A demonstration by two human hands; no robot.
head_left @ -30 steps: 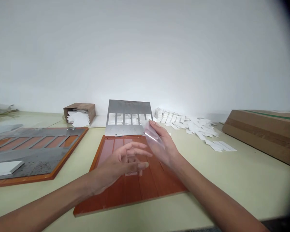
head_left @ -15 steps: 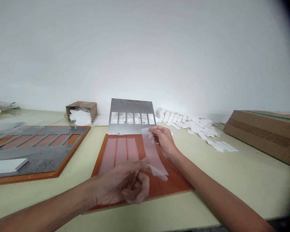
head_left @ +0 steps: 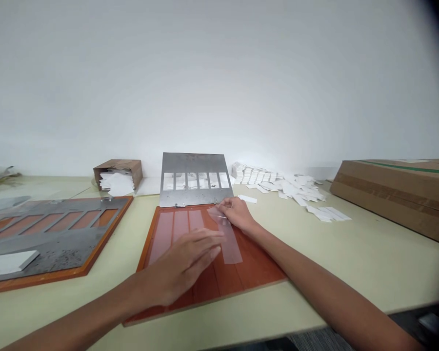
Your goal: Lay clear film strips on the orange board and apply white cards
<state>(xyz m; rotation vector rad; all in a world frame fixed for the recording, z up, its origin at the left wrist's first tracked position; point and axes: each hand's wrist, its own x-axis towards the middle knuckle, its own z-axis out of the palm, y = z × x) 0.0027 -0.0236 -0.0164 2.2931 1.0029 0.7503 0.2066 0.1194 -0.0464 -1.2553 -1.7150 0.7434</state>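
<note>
Pinching film strip [head_left: 229, 243], right hand [head_left: 237, 215], grip apparently clenched; left hand [head_left: 181, 263] open; cardboard box [head_left: 122, 166] holds white paper [head_left: 117, 184].

Board [head_left: 256, 273]: reddish-orange wood, long stripes running lengthwise. Film strip [head_left: 231, 246]: translucent, pale pink over the wood. Steel plate [head_left: 193, 165]: dull grey, row of six rectangular windows. Second board [head_left: 32, 279]: orange rim, mottled grey sheet with slots on top. Paper slips [head_left: 296, 187]: white. Carton [head_left: 388, 195]: brown cardboard, green stripe along top edge. Surface [head_left: 351, 263]: pale yellow-green.
</note>
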